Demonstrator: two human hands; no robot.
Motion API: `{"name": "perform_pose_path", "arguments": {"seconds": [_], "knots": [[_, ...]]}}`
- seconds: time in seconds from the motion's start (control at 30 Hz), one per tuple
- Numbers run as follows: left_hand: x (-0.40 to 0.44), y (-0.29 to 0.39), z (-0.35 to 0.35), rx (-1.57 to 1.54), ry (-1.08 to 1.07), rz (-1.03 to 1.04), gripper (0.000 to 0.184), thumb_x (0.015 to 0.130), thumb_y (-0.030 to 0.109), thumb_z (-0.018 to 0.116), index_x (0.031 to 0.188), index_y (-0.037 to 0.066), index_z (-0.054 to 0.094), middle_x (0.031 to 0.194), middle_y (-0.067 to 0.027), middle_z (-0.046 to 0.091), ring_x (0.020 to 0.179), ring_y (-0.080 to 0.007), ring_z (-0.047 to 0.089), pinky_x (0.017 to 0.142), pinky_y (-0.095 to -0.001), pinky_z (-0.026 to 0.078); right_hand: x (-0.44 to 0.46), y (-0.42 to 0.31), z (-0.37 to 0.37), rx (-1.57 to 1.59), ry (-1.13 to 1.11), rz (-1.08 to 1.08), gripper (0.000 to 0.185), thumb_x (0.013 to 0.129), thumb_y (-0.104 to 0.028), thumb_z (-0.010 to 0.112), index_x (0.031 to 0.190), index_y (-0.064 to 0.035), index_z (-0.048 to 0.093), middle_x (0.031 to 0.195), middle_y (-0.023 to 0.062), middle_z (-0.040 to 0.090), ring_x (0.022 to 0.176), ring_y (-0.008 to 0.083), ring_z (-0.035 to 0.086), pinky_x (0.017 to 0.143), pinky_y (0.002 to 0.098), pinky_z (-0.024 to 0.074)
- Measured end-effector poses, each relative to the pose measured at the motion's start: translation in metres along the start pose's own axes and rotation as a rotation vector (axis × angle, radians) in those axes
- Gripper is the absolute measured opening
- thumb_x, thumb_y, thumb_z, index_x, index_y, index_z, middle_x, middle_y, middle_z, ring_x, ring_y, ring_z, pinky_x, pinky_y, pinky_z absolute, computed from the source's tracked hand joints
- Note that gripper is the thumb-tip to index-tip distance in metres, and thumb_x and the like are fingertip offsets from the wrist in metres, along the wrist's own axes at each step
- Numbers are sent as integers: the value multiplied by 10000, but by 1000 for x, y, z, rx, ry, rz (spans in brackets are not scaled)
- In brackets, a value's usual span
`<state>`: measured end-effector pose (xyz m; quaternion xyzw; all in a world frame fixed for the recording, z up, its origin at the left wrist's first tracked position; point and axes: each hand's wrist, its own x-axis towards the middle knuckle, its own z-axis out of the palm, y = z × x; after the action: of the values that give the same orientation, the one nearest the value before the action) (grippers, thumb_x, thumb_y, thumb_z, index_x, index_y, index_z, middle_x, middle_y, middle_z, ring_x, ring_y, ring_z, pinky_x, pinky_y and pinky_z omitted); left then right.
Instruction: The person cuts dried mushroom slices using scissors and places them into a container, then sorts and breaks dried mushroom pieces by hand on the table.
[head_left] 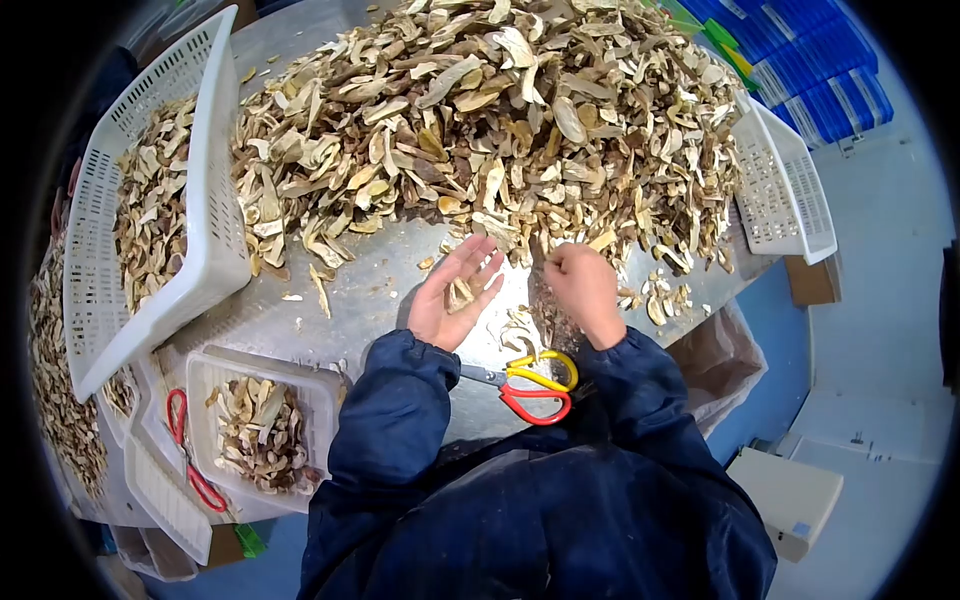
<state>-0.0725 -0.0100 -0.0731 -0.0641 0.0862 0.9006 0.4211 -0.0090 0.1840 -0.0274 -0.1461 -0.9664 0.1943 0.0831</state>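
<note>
My left hand (455, 300) is turned palm up over the metal table, its fingers loosely curled around a few pale dried mushroom slices (460, 295) lying in the palm. To its right, my right hand (585, 292) is closed with the knuckles up, at the near edge of a big heap of dried mushroom slices (480, 110). What its fingers hold, if anything, is hidden. Scissors with one yellow and one red handle (538, 388) lie just below the hands, their blades partly covered by my left sleeve. Small slices and crumbs (520, 330) are scattered between the hands.
A white slotted basket (215, 215) of slices stands tilted at left. Below it are a clear plastic tub (205, 375) with slices and red-handled scissors (178, 425). Another white basket (790, 190) is at right, above a lined bin (725, 365). Blue crates (820, 80) are stacked behind.
</note>
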Motion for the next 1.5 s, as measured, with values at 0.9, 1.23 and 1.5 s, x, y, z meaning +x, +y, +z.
{"name": "perform_pose_path", "arguments": {"seconds": [0.9,1.23,1.5], "knots": [[-2,6,-10,-253,80,72,200,945,163,482,1130,105,532,1010,-59,550,846,-166,540,690,-300,495,27,-32,18,21,-17,-150,197,777,-227,652,782,-42,586,806,135,562,753,313,587,617,396,462],[-3,-2,17,496,232,131,176,897,115,568,1066,70,548,812,22,527,661,-51,477,535,-192,394,12,-40,-15,975,-521,232,140,862,-144,612,833,-21,550,660,-26,533,553,51,472,496,199,367],[-5,-11,13,528,167,57,98,874,125,607,955,82,574,700,17,514,604,-53,482,509,-191,385,-2,-42,6,1017,-459,187,130,861,-136,562,827,-11,549,688,-15,538,628,44,487,567,210,406]]}}
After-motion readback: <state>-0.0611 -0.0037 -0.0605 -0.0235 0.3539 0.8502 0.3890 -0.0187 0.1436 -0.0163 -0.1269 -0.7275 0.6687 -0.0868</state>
